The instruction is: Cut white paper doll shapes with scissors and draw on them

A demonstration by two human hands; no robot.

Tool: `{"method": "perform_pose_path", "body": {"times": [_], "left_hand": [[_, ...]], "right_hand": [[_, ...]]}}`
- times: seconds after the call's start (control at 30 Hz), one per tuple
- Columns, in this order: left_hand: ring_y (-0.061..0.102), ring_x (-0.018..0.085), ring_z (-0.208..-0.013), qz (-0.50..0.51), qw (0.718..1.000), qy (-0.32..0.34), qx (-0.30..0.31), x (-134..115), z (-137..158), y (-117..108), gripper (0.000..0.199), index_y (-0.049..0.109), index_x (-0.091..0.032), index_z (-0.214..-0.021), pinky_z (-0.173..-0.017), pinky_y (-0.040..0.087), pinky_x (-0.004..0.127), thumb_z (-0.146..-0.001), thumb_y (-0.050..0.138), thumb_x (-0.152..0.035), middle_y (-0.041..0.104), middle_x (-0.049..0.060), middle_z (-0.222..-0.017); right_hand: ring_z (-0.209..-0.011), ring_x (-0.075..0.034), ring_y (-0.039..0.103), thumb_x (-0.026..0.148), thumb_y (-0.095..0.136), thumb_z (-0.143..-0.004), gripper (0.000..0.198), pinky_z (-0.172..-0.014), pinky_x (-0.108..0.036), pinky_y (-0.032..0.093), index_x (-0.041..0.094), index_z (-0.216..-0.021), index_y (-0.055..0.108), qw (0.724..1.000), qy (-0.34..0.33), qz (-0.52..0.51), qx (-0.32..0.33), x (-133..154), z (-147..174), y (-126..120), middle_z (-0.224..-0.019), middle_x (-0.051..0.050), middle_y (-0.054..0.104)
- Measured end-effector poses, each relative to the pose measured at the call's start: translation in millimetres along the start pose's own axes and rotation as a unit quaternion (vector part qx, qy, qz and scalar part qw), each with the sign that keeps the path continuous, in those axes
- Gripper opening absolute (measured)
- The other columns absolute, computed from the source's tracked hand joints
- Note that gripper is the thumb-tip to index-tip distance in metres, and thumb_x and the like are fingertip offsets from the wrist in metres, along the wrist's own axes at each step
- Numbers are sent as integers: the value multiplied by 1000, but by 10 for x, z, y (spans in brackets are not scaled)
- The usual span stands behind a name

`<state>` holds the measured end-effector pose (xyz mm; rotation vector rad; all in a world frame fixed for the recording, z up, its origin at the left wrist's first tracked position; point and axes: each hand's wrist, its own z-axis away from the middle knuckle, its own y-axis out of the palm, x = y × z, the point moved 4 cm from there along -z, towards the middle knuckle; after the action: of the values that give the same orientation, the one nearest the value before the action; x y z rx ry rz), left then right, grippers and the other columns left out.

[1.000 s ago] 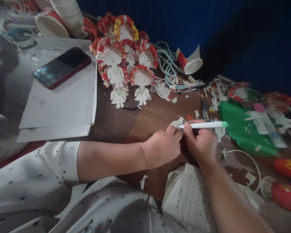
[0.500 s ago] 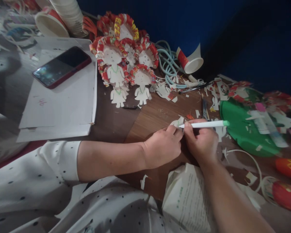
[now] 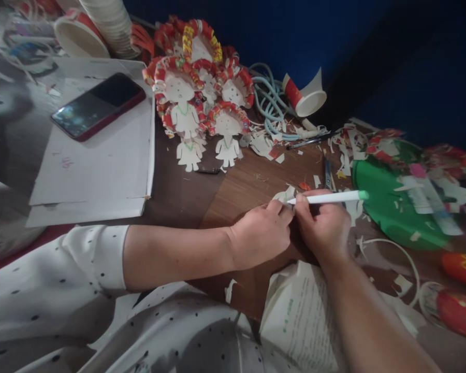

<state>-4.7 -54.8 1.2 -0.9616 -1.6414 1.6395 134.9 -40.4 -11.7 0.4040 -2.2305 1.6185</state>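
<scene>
My right hand is closed around a white felt-tip pen with a green end, which points left. Its tip meets a small white paper cutout at my left hand's fingers. My left hand has its fingers curled and pressed on that cutout, hiding much of it. Faint green marks show on the paper. Further back stand several paper dolls, one of them a doll with curled red paper hair and a green line at its neck.
A phone lies on white papers at the left. Behind are a pale blue cable and a cut paper cup. Scissors, a green round sheet and paper scraps lie to the right. A folded printed paper is in front.
The pen and my right hand have shifted very slightly. Both hands otherwise keep the same place on the cutout.
</scene>
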Motion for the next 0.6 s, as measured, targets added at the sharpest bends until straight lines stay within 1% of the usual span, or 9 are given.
{"method": "perform_pose_path", "body": {"times": [0.37, 0.6], "left_hand": [[54, 25, -102, 0, 1000, -2, 3, -5, -3, -5, 33, 70, -12, -104, -66, 44, 28, -95, 39, -18, 60, 17, -110], [53, 25, -103, -5, 1000, 1, 10, -5, -1, -2, 33, 69, -12, -109, -66, 44, 28, -94, 41, -17, 60, 18, -112]], "right_hand": [[-65, -23, 64, 50, 51, -89, 34, -65, -33, 49, 20, -81, 64, 1000, 9, -15, 8, -10, -4, 8, -69, -6, 67], [-63, -22, 63, 49, 52, -88, 32, -63, -33, 49, 20, -80, 64, 1000, 15, -14, 8, -11, -8, 6, -68, -6, 67]]}}
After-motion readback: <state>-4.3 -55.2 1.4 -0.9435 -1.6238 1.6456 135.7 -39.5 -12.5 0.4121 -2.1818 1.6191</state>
